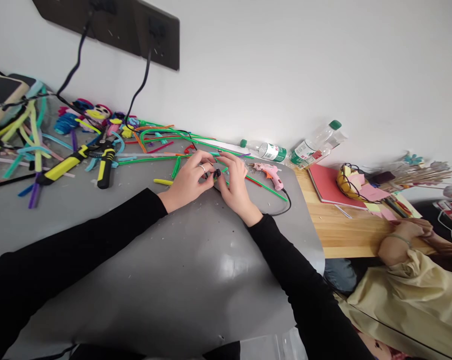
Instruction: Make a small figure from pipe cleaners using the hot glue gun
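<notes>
My left hand [190,180] and my right hand [234,184] meet at the far middle of a grey mat [166,260], fingers curled together around a small black piece [217,173] pinched between them. A ring shows on my left hand. Green pipe cleaners [147,159] lie just beyond and under my fingers, one long green stem [271,189] running off to the right. A short yellow piece [162,182] lies beside my left wrist. Both arms wear black sleeves.
Yellow-handled pliers [105,167] and a heap of coloured pipe cleaners [31,140] lie at left. A pink glue gun [271,173] with black cord, plastic bottles [265,150], a red notebook [325,186] and a wire basket [351,182] sit right. Another person's hand [402,240] rests on the wooden table [338,230].
</notes>
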Available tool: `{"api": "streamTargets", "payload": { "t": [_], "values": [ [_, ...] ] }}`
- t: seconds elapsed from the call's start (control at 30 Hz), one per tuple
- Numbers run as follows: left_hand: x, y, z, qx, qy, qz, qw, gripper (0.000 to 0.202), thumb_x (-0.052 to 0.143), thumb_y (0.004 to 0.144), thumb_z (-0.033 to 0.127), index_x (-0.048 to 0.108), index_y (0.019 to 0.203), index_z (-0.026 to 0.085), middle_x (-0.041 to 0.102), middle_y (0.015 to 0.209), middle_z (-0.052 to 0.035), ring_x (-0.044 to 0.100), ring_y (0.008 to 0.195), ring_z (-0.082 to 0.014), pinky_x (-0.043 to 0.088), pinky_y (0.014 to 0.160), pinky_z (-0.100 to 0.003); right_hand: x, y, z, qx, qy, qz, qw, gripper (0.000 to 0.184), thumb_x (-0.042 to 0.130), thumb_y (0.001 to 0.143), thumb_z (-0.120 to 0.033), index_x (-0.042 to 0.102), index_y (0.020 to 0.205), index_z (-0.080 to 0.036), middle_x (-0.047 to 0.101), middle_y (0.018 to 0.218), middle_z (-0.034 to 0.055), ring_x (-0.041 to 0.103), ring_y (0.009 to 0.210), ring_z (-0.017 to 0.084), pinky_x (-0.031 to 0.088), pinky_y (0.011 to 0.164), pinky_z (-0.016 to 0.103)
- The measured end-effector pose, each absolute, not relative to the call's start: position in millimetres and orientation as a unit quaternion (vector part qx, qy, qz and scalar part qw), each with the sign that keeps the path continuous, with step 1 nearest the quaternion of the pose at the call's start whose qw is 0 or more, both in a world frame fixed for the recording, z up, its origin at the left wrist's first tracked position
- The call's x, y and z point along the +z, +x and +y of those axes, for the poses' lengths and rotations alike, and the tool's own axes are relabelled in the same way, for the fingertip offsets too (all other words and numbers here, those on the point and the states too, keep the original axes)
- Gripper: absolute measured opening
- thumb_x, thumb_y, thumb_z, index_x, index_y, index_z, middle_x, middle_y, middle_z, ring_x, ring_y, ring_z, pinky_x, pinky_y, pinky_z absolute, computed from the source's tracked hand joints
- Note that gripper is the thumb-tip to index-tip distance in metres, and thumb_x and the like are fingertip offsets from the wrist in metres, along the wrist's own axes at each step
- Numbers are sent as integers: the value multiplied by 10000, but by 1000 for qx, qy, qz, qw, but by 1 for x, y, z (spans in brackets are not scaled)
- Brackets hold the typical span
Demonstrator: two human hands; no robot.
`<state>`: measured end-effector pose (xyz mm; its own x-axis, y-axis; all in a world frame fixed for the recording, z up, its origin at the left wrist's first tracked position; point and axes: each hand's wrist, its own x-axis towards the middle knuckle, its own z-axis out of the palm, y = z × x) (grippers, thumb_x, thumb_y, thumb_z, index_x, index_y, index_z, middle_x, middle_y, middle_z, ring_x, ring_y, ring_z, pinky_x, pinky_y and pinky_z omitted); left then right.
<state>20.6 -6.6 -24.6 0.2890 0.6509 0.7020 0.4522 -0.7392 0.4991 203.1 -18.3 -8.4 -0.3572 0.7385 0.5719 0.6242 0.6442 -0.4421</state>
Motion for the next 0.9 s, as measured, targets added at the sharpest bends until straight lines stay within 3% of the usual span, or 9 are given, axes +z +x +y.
{"api": "streamTargets", "payload": {
  "t": [0.67, 0.9],
  "values": [
    [-28, 19, -4, 492, 793, 348, 90, 76, 584, 881, 133, 638, 866, 185, 608, 1245, -105, 658, 1024, -223, 608, 865, -395, -12, 204, -12, 87, -432, -807, 393, 441, 419, 976, -133, 551, 1361, -306, 565, 1474, 103, 470, 1393, 313, 338, 1157, 563],
    [-22, 16, -5, 494, 779, 363, 131, 136, 510, 991, 220, 634, 942, 196, 603, 1254, -114, 654, 1019, -215, 602, 745, -348, -12, 212, -6, 200, -384, -780, 452, 307, 487, 1033, -296, 533, 1336, -284, 610, 1389, 108, 544, 1351, 266, 435, 1157, 495]
  ]
}}
